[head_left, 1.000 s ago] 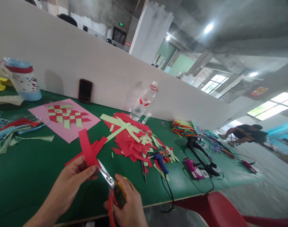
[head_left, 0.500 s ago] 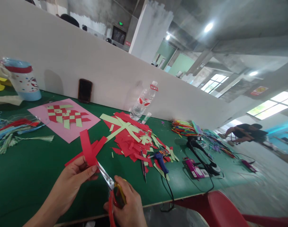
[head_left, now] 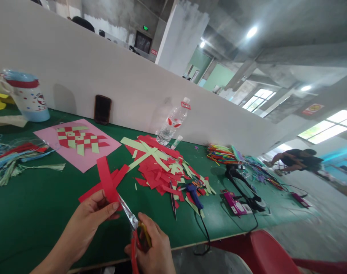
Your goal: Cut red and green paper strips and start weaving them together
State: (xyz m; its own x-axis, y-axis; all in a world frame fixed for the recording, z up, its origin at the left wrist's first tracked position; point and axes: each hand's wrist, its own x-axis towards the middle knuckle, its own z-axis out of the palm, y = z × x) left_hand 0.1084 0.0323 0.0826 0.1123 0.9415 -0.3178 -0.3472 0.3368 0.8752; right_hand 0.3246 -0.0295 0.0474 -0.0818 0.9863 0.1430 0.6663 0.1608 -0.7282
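Between the thumb and fingers of my left hand (head_left: pixel 93 215) is a red paper strip (head_left: pixel 105 177), pinched near its lower end. My right hand (head_left: pixel 155 243) grips the scissors (head_left: pixel 131 217) by their red and yellow handles. The blades point up and left, their tips at the strip's lower end beside my left thumb. Other red paper strips (head_left: pixel 120 176) lie crossed on the green table behind the held one. Farther back, a woven red and pale green paper piece (head_left: pixel 79 140) rests on a pink sheet (head_left: pixel 85 167).
A pile of red paper scraps (head_left: pixel 150 171) covers the middle, with a blue glue gun (head_left: pixel 194 196) at its right edge. Behind stand a water bottle (head_left: pixel 170 127), a phone (head_left: pixel 102 109) and a flask (head_left: pixel 29 99). At right is a purple box (head_left: pixel 236 203); a person (head_left: pixel 297 160) is beyond.
The scissor tips and the lower end of the red strip have shifted very slightly. Both hands keep their hold; everything else on the table stays put.
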